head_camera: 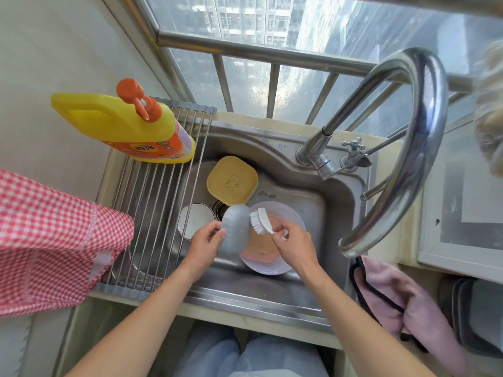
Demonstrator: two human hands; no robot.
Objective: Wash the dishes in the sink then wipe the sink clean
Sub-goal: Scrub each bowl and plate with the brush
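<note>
My left hand [204,242] grips a grey oval dish [235,229] and holds it tilted over the steel sink [307,213]. My right hand [292,242] grips the handle of a white scrubbing brush [261,221], whose bristles touch the grey dish's upper edge. Under both hands lies a pale round plate [275,265] with a pink dish [261,247] inside it. A yellow square plate [232,179] with a bear print leans at the back of the sink. A white bowl [194,220] sits at the left, partly under the rack.
A roll-up drying rack [160,191] covers the sink's left part, with a yellow detergent bottle [125,126] on its far end. The curved tap [408,148] arches over the right. A pink cloth [402,303] hangs at the right, a red checked cloth [54,235] at the left.
</note>
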